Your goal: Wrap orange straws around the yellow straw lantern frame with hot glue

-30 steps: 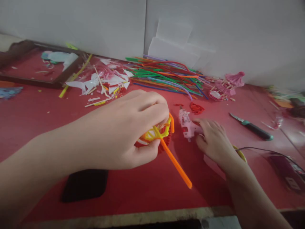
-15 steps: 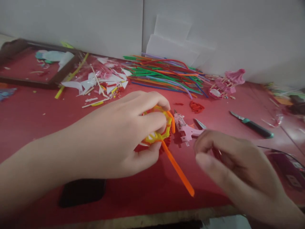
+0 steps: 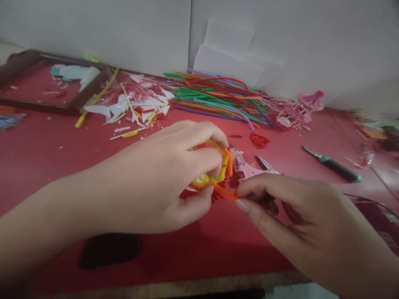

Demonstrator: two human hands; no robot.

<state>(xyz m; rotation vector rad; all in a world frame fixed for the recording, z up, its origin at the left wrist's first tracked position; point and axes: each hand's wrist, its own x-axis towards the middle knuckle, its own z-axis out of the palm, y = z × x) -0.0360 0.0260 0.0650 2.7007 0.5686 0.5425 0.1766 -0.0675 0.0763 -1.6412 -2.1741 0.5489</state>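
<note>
My left hand (image 3: 177, 174) is closed around a small yellow and red round craft piece (image 3: 209, 179), whose far side is partly hidden by my fingers. An orange pipe cleaner (image 3: 225, 192) runs out from under my left thumb. Its other end is pinched between the thumb and forefinger of my right hand (image 3: 280, 211). A short orange end (image 3: 230, 162) also sticks out at the piece's right side. Just beyond my right fingers lies a pink glue gun (image 3: 246, 168), partly covered by that hand.
Behind my hands lies a heap of coloured pipe cleaners (image 3: 218, 97), with paper scraps (image 3: 124, 106) to its left. A craft knife (image 3: 333, 164) and a pink model (image 3: 301, 110) are on the right. A scissor blade (image 3: 264, 162) shows near the glue gun. A dark phone (image 3: 109, 250) lies in front.
My right hand has moved left and taken hold of the orange pipe cleaner's free end, which hung loose before. That strip now bends toward the right. My left hand keeps its grip.
</note>
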